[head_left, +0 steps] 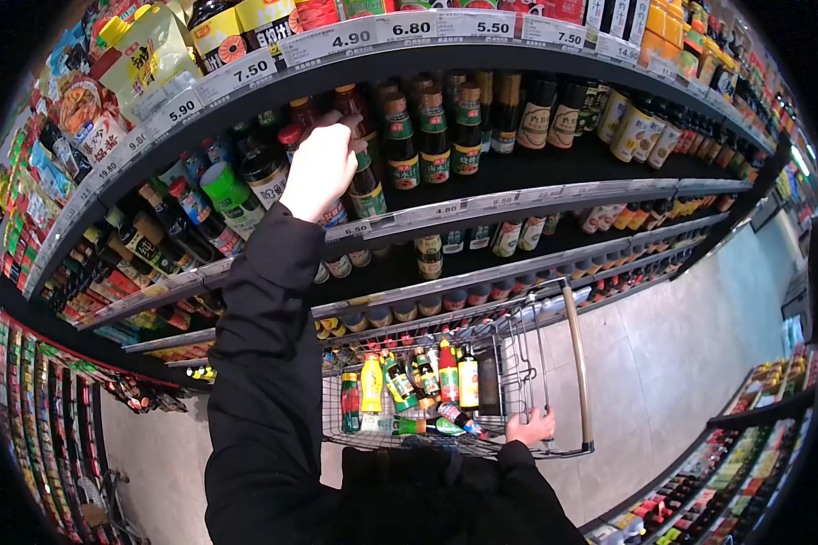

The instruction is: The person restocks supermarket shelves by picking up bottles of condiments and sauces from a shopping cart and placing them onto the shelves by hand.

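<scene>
My left hand [323, 168] reaches into the middle shelf with its fingers curled at the top of a dark sauce bottle [367, 189] with a green neck label. The hand covers that bottle's cap. Similar sauce bottles [434, 141] stand upright just to its right. A green-capped bottle [232, 198] is to the left of my wrist. Low at the right, my right hand [529, 427] is closed on the wire edge of a shopping cart [580, 372]. Several bottles lie in the cart, among them a yellow bottle [372, 383] and a red bottle [448, 371].
A price rail [409, 29] runs along the upper shelf, with pouches [150, 59] above it. Lower shelves [445, 295] hold jars and bottles behind the cart. Tiled floor [645, 354] extends right, and another stocked shelf [745, 454] stands across the aisle.
</scene>
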### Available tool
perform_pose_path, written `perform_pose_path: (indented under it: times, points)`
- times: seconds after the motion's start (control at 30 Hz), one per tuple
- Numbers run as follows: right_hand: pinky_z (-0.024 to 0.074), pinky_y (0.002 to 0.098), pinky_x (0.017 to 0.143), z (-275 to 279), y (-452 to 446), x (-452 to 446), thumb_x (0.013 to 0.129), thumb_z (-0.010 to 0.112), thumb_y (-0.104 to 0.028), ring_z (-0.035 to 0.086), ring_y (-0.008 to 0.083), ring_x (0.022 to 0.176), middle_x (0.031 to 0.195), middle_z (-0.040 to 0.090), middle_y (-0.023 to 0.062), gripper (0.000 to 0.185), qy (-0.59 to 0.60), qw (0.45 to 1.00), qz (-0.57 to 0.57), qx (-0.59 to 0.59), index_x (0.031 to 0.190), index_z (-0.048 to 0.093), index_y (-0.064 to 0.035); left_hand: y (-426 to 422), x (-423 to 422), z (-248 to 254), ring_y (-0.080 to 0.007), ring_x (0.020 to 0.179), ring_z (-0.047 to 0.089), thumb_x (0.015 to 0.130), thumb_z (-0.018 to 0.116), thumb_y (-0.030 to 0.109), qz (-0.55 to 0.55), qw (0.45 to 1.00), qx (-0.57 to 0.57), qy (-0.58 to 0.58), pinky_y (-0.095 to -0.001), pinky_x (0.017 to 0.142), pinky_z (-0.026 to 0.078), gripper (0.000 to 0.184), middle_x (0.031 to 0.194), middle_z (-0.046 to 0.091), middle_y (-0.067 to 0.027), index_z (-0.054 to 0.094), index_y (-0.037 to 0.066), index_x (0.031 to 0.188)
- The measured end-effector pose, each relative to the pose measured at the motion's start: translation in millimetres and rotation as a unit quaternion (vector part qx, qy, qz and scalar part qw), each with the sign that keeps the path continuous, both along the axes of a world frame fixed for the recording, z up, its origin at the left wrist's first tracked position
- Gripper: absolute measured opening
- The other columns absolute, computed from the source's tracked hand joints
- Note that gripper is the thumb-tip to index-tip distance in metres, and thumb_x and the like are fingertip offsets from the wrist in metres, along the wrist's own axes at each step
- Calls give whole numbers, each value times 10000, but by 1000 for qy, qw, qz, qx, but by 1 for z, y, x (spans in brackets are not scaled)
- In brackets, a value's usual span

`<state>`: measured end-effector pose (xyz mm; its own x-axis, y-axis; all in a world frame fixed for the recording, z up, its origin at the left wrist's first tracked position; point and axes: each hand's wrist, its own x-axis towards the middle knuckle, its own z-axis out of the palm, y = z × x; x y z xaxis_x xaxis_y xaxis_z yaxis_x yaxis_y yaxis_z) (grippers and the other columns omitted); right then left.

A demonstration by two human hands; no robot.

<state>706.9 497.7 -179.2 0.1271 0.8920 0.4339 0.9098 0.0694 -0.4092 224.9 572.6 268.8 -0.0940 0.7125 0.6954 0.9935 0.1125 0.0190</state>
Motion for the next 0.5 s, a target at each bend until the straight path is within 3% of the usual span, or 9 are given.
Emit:
perform_pose_path:
  times: [0.33,0.4,0.5]
  points:
    - [326,516,979,-2,1,3,560,696,-218,471,407,1103,1262,498,245,266,7,1000,6,0,779,587,-115,-7,2,8,-317,927,607,775,673,115,-20,999,17,38,-412,864,496,317,879,628,-114,640,26,1078]
    - [326,517,979,-4,1,3,559,697,-217,471,408,1104,1261,498,247,267,6,1000,7,3,779,586,-114,-7,2,12,-286,927,577,728,687,107,-10,983,71,167,-387,862,466,313,858,621,-96,665,34,1032]
    - [327,519,979,-6,2,5,560,696,-214,472,410,1106,1258,500,248,267,-5,1000,7,14,779,585,-109,-8,4,16,-266,921,551,695,693,101,3,984,56,171,-366,849,443,305,846,619,-84,683,42,993]
